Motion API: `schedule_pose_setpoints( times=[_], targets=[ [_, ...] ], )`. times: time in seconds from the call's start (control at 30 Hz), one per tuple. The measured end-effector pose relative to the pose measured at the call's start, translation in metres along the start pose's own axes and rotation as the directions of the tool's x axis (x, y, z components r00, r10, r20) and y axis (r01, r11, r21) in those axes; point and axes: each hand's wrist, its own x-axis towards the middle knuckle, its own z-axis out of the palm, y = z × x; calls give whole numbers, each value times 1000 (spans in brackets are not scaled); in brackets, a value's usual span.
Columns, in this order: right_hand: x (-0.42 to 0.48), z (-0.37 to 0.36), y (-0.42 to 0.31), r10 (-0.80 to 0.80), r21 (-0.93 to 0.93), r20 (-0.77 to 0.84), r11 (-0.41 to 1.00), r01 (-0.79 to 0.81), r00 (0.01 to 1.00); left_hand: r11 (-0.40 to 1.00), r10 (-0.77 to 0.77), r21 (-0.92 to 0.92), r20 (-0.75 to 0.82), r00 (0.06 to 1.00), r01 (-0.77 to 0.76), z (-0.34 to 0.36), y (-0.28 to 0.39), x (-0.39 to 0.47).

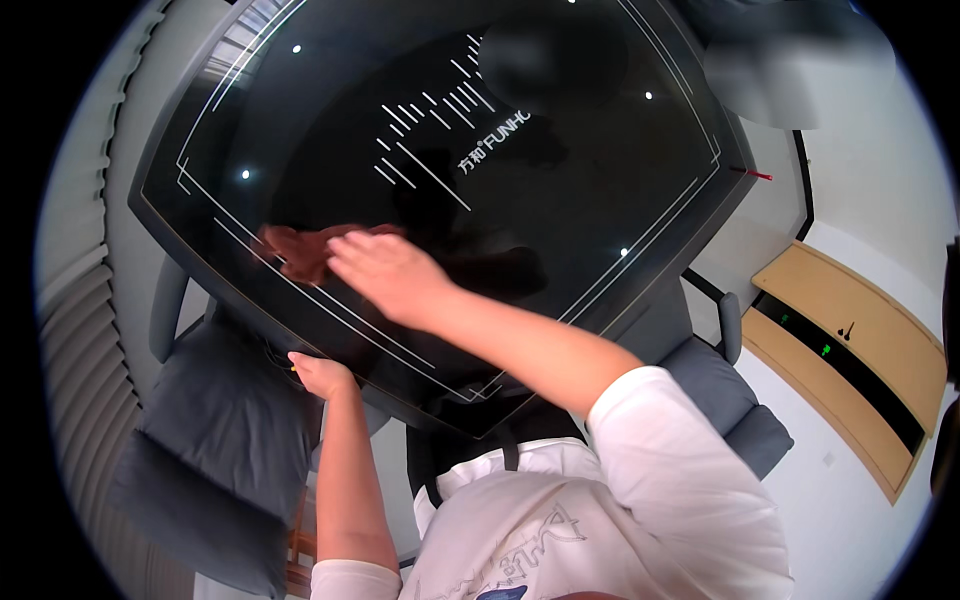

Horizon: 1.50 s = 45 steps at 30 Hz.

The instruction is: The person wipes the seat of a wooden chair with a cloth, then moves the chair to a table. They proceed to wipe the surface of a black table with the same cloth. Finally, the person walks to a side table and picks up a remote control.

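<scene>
My right hand [390, 274] lies palm down, partly over a reddish-brown cloth [304, 259] on the glossy black table top [337, 165]. The crumpled cloth spreads to the left of the fingers, across the white printed lines near the table's edge. Below it, my left hand [321, 375] is at the table's near left edge, its thumb towards the rim and its other fingers largely hidden. Whether it grips the edge is unclear. White lettering and a pattern of short white strokes mark the middle of the table top, which reflects several ceiling lights.
Grey cushioned chairs stand at the left [225, 405] and right [694, 375] of the table. A wooden cabinet [862, 322] with a black strip is at the far right. Pleated curtains [82, 322] hang at the left. A small red item [754, 174] sticks out at the table's right edge.
</scene>
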Motion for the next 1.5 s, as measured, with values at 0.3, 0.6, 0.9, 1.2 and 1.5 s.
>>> schedule_pose_setpoints(
  times=[0.3, 0.6, 0.9, 1.2, 1.5],
  targets=[
    [-43, -151, 237, 472, -401, -296, 727, -557, 830, 999, 48, 14, 2, 999, -48, 3, -1, -3],
    [-29, 36, -50, -9, -11, 187, 1000, 11, 982, 997, 76, -1, 15, 997, -76, 3, -6, 5],
    [41, -101, 220, 125, -539, -281, 800, -264, 952, 999, 26, -24, 2, 1000, -26, 1, 3, -6],
    [98, 32, 42, -86, -88, -99, 993, 77, 991, 1000, 18, -9, -10, 1000, -18, -1, 0, -6],
    [113, -81, 177, -10, -416, -37, 909, -7, 999, 1000, -18, 11, -5, 1000, 18, -3, -3, -3]
  ],
)
